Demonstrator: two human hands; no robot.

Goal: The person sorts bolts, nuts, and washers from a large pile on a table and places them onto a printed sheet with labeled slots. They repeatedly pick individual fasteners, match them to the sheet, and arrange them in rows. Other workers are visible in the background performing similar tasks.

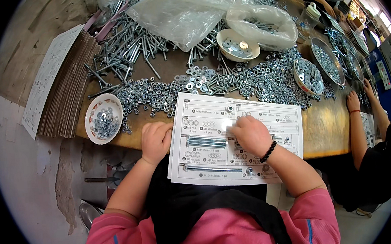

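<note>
A white printed sheet (194, 108) with part drawings lies in front of me, its lower part reaching past the table's front edge. Real hardware rests on it: several bolts (206, 142) side by side, one long bolt (213, 168) below them, and a nut (230, 108) near the top. My left hand (155, 141) is closed at the sheet's left edge, its fingertips mostly hidden. Over the middle of the sheet, my right hand (251, 136) is closed with fingers bent down; the hand covers whatever they hold. A black bead bracelet circles that wrist.
Loose nuts (145, 96) and a bolt heap (139, 44) spread behind the sheet. Bowls of washers stand left (104, 120), behind (237, 45) and right (309, 76). Clear plastic bags (182, 13) cover some bolts. Stacked cardboard sheets (64, 86) stand left. A co-worker's arms (356, 123) reach in right.
</note>
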